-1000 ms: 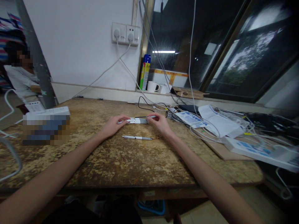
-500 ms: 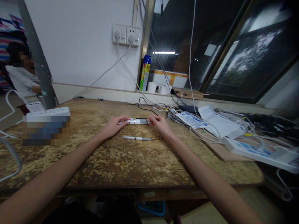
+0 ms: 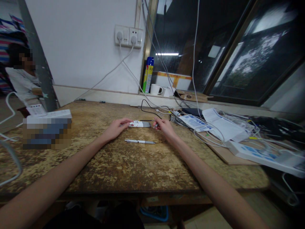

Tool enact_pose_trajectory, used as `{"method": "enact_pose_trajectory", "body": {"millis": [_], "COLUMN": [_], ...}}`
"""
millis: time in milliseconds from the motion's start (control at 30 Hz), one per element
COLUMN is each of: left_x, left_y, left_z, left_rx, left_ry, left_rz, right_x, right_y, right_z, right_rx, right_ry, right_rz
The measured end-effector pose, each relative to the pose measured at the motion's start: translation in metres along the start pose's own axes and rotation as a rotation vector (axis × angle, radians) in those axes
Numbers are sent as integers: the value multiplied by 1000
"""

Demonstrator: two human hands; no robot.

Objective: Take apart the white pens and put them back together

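Note:
Several white-and-grey pens (image 3: 142, 124) lie side by side across the table, close to both hands. My left hand (image 3: 117, 128) is closed at their left ends, thumb and fingers pinching a white pen end. My right hand (image 3: 164, 126) is closed just past their right ends. A small grey piece shows between its fingertips, mostly hidden. A thin dark rod (image 3: 145, 120), like a pen refill, lies along the far side of the row and reaches toward the right fingers. Nearer me, a single white-and-grey pen (image 3: 140, 141) lies apart, untouched.
The worn wooden table (image 3: 133, 171) carries papers (image 3: 224, 124), tangled cables and a white power strip (image 3: 264, 156) at right. Another power strip (image 3: 57, 114) is at left. A spray can (image 3: 148, 75) and white mug (image 3: 156, 89) stand on the sill. A person (image 3: 22, 79) sits at far left.
My right hand has drawn slightly right, away from the pens' right ends, and a grey piece now shows in its fingers. My left hand has barely shifted. The lone pen stays put.

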State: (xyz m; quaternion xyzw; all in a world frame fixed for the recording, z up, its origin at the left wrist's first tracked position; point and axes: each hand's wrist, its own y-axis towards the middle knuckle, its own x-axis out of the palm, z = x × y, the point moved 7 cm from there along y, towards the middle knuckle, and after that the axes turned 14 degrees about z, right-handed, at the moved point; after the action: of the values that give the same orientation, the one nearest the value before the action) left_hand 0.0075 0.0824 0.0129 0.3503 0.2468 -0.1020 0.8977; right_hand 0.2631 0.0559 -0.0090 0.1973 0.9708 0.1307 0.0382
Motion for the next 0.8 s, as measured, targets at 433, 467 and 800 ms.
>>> {"method": "enact_pose_trajectory", "body": {"millis": [433,467,800], "left_x": [7,7,12], "left_y": [-1,0,-3], "left_z": [5,4,7], "left_rx": [-55,-52,-93], "left_ry": [-141,-148,-190], "left_rz": [-65,-68,-126], "right_x": [4,5,18], "right_y": [-6,-6,-13], "right_z": [-5,-6,-19], "right_rx": [-6,-9,-274], "right_ry": [-6,-10,-179], "right_rz": [-28,-32,-137]}}
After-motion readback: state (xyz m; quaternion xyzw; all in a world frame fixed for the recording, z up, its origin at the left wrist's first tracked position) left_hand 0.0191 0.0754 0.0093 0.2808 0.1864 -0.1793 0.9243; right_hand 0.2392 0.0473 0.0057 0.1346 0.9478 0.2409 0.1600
